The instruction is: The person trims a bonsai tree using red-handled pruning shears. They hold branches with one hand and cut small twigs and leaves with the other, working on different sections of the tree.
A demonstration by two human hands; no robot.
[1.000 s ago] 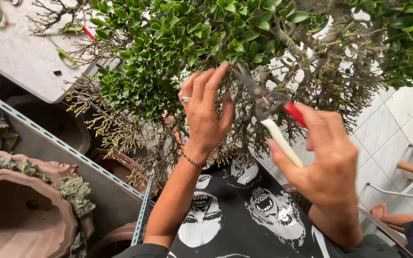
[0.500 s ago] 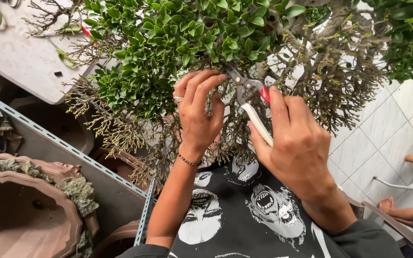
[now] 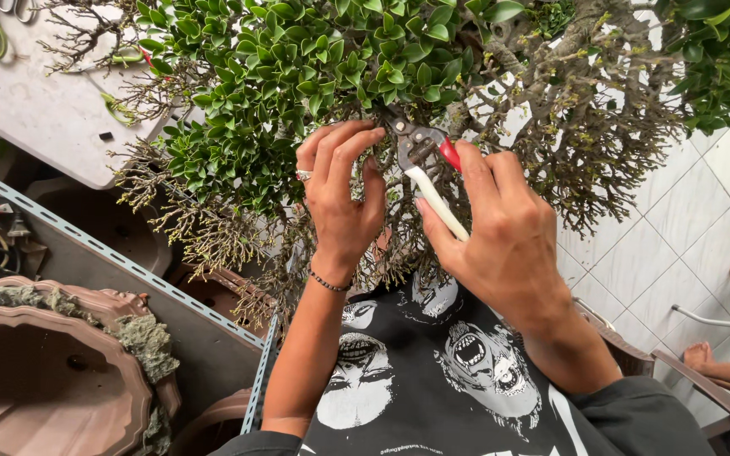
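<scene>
I have my right hand (image 3: 504,232) clamped on red-and-white-handled pruning shears (image 3: 427,169), blades in the dense green small-leaved bonsai tree (image 3: 297,84), left hand (image 3: 341,198) open parting foliage; canopy looks mostly untrimmed, bare lower twigs remain.

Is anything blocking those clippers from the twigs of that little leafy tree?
Nothing visible: the red and white handled pruning shears in the right hand already reach the bare twigs. The left hand touches foliage beside them.
</scene>
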